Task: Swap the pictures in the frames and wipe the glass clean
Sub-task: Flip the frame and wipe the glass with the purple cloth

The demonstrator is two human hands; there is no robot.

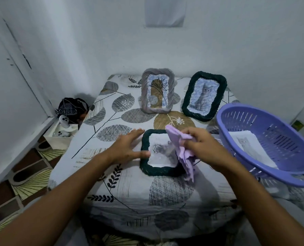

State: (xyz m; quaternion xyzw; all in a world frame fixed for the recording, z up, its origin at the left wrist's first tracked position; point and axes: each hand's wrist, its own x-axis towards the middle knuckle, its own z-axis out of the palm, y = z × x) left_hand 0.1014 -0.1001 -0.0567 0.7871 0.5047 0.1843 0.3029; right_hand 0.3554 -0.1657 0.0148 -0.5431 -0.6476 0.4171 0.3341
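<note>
Nearest the person, a dark green frame (161,153) lies flat on the tabletop, its glass showing a grey rose picture. The left hand (128,146) lies beside the frame's left edge with fingers straight and spread, thumb tip at the rim, its grip loose and holding nothing. The right hand (200,148) has its grip closed around a bunched lilac cloth (181,150), which drapes over the frame's right side and hides that part of the glass and rim.

To the right, a purple slotted basket (275,121) sits tilted at the table's edge, with a sheet bearing a pale cat picture (248,144) lying inside it. Farther back, two frames stand leaning: a grey rope-edged frame (157,90) with a plant drawing, and just to its right a second dark green frame (204,95) with a grey kitten picture.

The tabletop is covered by a white cloth printed with grey, black and tan leaves (122,174). Left of it, against the wall, a dark patterned bag (71,108) sits over a white box holding white gadgets. The floor at left shows patterned tiles. White walls close the corner, with a pale rectangle (165,11) high on the far wall.
</note>
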